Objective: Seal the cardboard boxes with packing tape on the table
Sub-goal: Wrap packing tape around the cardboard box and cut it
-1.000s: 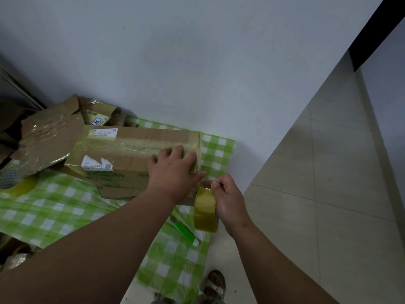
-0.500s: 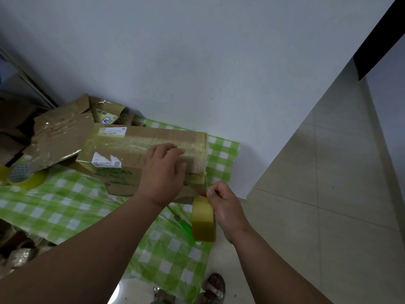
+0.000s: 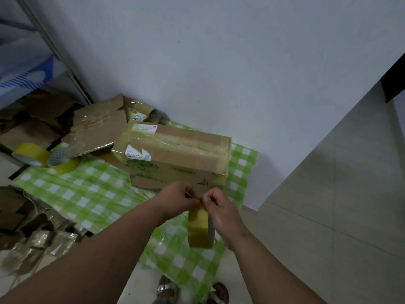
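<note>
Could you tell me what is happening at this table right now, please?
A person is sealing cardboard boxes. The right hand holds a yellowish roll of packing tape in front of the taped box, while the left hand pinches at the tape's end near the top of the roll. The box sits on a green checked tablecloth, already wrapped with tape along its top. Two spare tape rolls and flattened cardboard lie to the left.
</note>
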Tool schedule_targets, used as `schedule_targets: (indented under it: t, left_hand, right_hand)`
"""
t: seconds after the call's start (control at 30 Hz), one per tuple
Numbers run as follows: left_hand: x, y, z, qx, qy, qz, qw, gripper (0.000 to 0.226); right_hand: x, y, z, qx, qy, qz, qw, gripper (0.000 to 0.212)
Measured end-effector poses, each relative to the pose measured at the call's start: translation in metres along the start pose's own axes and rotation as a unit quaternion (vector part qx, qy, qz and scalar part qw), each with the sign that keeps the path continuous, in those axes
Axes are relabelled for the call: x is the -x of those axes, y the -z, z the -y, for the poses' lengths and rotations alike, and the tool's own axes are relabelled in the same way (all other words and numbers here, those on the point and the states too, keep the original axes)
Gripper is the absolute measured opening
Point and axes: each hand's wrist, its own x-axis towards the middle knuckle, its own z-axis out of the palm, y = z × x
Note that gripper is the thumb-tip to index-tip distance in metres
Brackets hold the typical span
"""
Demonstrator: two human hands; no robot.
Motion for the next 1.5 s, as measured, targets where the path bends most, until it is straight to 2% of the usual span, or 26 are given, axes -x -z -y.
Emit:
schedule_targets:
  t: [0.1, 0.2, 0.33, 0.43, 0.5, 0.6, 0.7, 0.8, 0.9, 1.0, 1.1, 1.2, 1.33, 1.5]
  left_hand:
    - [0.007, 0.004, 0.005, 0.038, 0.009, -0.017, 0.999, 0.008]
    - [0.013, 0.009, 0.006, 0.018, -0.009, -0.039, 0.999, 0.007]
    - [0.02, 0.018, 0.013, -0.01, -0.02, -0.064, 0.998, 0.008]
    - [0.027, 0.027, 0.026, 0.009, -0.006, -0.089, 0.996, 0.018]
    - [0.03, 0.033, 0.037, 0.01, -0.003, -0.092, 0.996, 0.018]
    - [0.032, 0.04, 0.048, -0.027, -0.028, -0.09, 0.995, 0.022]
    - [0.031, 0.049, 0.053, -0.134, -0.087, -0.098, 0.982, 0.017]
    - [0.032, 0.062, 0.059, -0.154, -0.127, -0.102, 0.975, 0.011]
    - [0.029, 0.085, 0.069, -0.089, -0.097, -0.099, 0.986, 0.02]
    - [0.025, 0.112, 0.082, 0.017, -0.059, -0.087, 0.994, 0.016]
    - [0.021, 0.132, 0.097, 0.086, -0.055, -0.071, 0.992, 0.034]
    - [0.017, 0.146, 0.109, 0.075, -0.067, -0.053, 0.994, 0.027]
    - [0.016, 0.16, 0.126, 0.052, -0.057, -0.032, 0.996, 0.01]
    - [0.016, 0.177, 0.15, 0.05, -0.061, -0.01, 0.997, 0.027]
  right_hand:
    - [0.002, -0.007, 0.003, 0.002, 0.004, 0.009, 1.0, 0.019]
    - [0.004, -0.013, 0.004, -0.007, -0.02, 0.043, 0.999, 0.018]
    - [0.005, -0.027, 0.008, 0.044, -0.037, 0.053, 0.997, 0.038]
    - [0.003, -0.04, 0.005, 0.099, -0.021, 0.014, 0.995, 0.071]
    - [0.003, -0.047, 0.005, 0.096, -0.022, 0.025, 0.995, 0.078]
    - [0.003, -0.061, 0.011, 0.085, -0.044, 0.093, 0.991, 0.071]
    - [-0.006, -0.078, 0.015, 0.084, -0.073, 0.07, 0.991, 0.068]
    - [-0.018, -0.097, 0.021, 0.072, -0.088, 0.034, 0.993, 0.056]
    - [-0.028, -0.118, 0.024, 0.0, -0.102, 0.028, 0.994, 0.043]
    - [-0.035, -0.14, 0.025, -0.087, -0.109, 0.021, 0.99, 0.032]
    - [-0.042, -0.163, 0.029, -0.113, -0.117, -0.001, 0.987, 0.019]
    - [-0.049, -0.182, 0.035, -0.128, -0.121, -0.018, 0.984, 0.004]
    - [-0.055, -0.202, 0.039, -0.108, -0.114, -0.017, 0.988, 0.013]
    - [-0.062, -0.224, 0.04, -0.082, -0.127, -0.008, 0.988, 0.009]
